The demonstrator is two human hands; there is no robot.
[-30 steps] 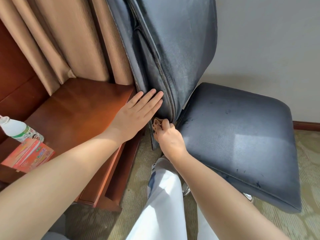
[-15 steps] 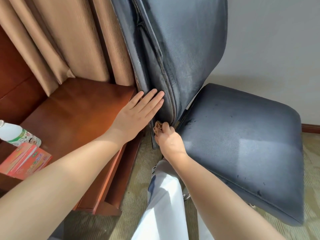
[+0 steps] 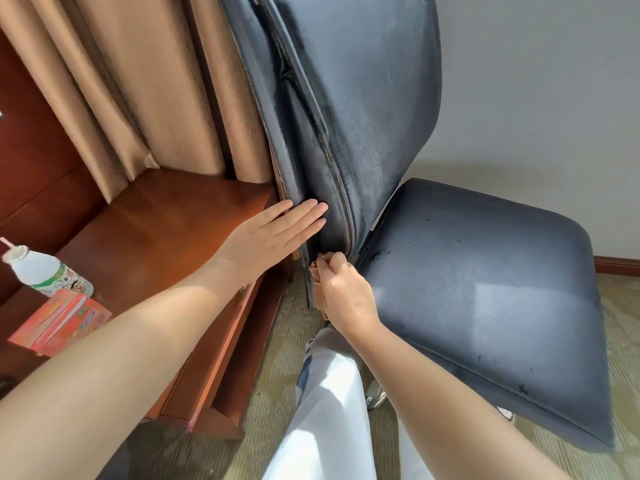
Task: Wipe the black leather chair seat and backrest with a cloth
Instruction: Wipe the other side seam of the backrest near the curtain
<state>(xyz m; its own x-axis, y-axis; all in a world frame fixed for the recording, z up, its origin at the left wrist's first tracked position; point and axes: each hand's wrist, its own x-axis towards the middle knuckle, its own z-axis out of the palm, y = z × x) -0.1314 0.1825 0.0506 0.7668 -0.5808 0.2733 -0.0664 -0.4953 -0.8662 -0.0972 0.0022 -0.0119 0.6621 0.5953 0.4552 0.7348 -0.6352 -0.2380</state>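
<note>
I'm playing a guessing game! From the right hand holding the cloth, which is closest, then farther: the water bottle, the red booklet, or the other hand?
From the right hand, in the head view:
1. The left hand, just up-left, flat against the chair backrest.
2. The red booklet, far left on the wooden desk.
3. The water bottle, farthest left, beside the booklet.

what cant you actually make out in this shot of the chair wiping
- Cloth: head view, mostly hidden in the right hand; only a brown bit shows.
- Backrest top: cut off by the upper edge.
- Chair base: hidden under the seat and the person's leg.
- Bottle label: too small to read.
</note>
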